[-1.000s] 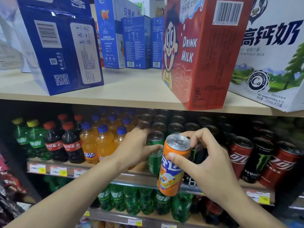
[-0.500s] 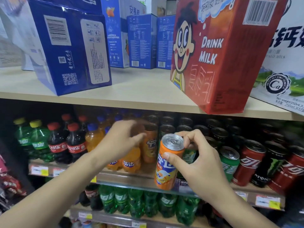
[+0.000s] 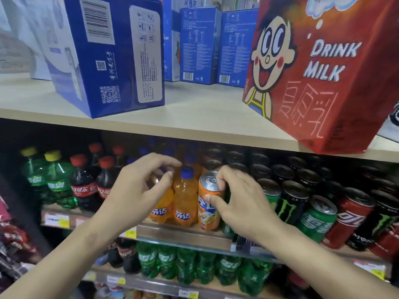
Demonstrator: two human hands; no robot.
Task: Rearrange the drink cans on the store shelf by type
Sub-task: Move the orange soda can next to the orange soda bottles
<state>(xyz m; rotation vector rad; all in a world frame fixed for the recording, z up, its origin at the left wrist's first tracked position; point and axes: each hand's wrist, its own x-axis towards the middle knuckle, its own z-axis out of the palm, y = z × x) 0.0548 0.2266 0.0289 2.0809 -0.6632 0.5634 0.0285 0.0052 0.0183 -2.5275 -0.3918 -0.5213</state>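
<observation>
An orange soda can [image 3: 207,209] stands at the front of the middle shelf [image 3: 183,231], touching the orange soda bottles [image 3: 185,201] on its left. My right hand [image 3: 241,203] is shut on this can, thumb on its label and fingers over its rim. My left hand [image 3: 138,188] hovers in front of the orange bottles with curled, parted fingers and holds nothing. To the right of the orange can are mixed cans: green soda cans [image 3: 317,219], black energy cans [image 3: 291,203] and red cola cans [image 3: 349,219]. A green can behind my right hand is mostly hidden.
Green soda bottles [image 3: 54,184] and cola bottles [image 3: 84,186] fill the shelf's left part. The upper shelf board [image 3: 194,126] hangs low overhead with a blue carton [image 3: 112,55] and a red milk carton [image 3: 319,72]. Green bottles [image 3: 187,266] stand on the shelf below.
My right hand carried the orange can left and set it against the orange bottles. My left hand let go of the can it touched and pulled back in front of the bottles.
</observation>
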